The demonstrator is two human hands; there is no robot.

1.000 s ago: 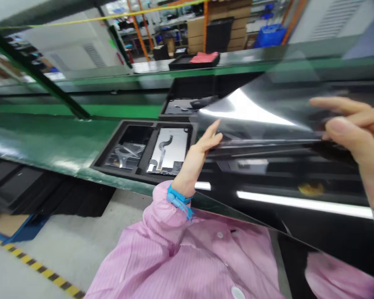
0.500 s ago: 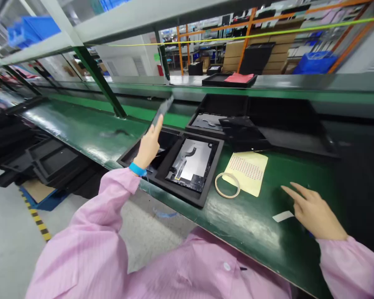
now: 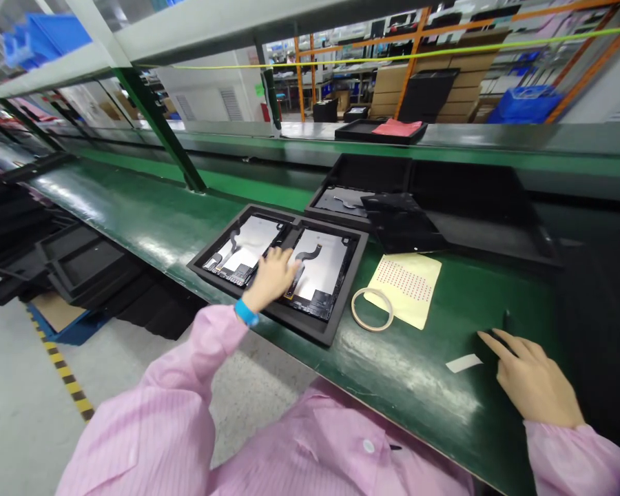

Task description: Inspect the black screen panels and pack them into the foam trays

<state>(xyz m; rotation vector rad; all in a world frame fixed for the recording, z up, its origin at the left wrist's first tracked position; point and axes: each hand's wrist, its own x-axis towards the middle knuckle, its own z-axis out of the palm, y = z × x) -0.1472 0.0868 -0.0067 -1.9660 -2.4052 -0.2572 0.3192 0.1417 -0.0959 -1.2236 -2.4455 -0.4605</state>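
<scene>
My left hand (image 3: pixel 273 279) is over the middle of a black foam tray (image 3: pixel 310 331), holding nothing I can see, its fingers apart and slightly blurred. In the tray's two compartments lie display panels with silver backs: a left panel (image 3: pixel 253 241) and a right panel (image 3: pixel 328 265), each with a dark curved flex cable. My fingertips overlap the inner edge of the right one; whether they touch is unclear. At the right, my right hand (image 3: pixel 534 375) rests low with fingers stretched out. A dark pen-like stick (image 3: pixel 506 321) pokes out beyond its fingers, mostly hidden.
A white strip (image 3: pixel 463 363) lies left of my right hand. A tape roll (image 3: pixel 373 309) overlaps a yellow sheet with rows of dots (image 3: pixel 410 289). Behind are another black tray (image 3: pixel 372 169) and a tilted dark panel (image 3: pixel 403 224). A green post (image 3: pixel 158 131) rises at the left.
The panel my left hand held raised over the left compartment now lies there silver side up. That hand has let go and moved right. My right hand has shifted slightly towards me, uncovering the dark stick.
</scene>
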